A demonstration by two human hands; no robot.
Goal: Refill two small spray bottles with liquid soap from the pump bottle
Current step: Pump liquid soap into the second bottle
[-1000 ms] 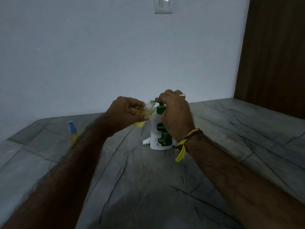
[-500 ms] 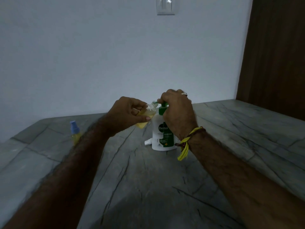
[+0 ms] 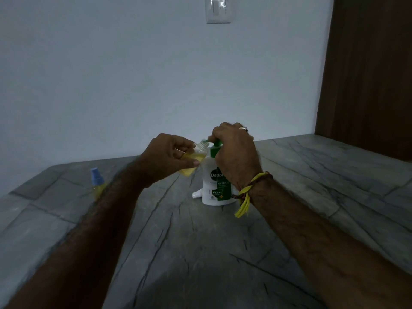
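Observation:
A white pump bottle [image 3: 213, 181] with a green label and green pump stands upright on the grey stone counter [image 3: 200, 241]. My right hand [image 3: 236, 150] covers the pump head from above, fingers closed over it. My left hand [image 3: 169, 157] holds a small clear spray bottle [image 3: 193, 160] with yellow liquid, tilted, its open neck right at the pump's spout. A white spray cap [image 3: 197, 194] lies on the counter at the pump bottle's left foot. A second small spray bottle [image 3: 96, 180], blue-capped with yellow liquid, stands far left, partly behind my left forearm.
A pale wall with a light switch [image 3: 218, 10] rises behind the counter. A dark wooden panel [image 3: 367, 74] stands at the right. A yellow thread band [image 3: 245, 197] hangs from my right wrist.
Both hands keep their hold at the pump spout. The view has shifted slightly, so everything sits a little further right and down in the frame.

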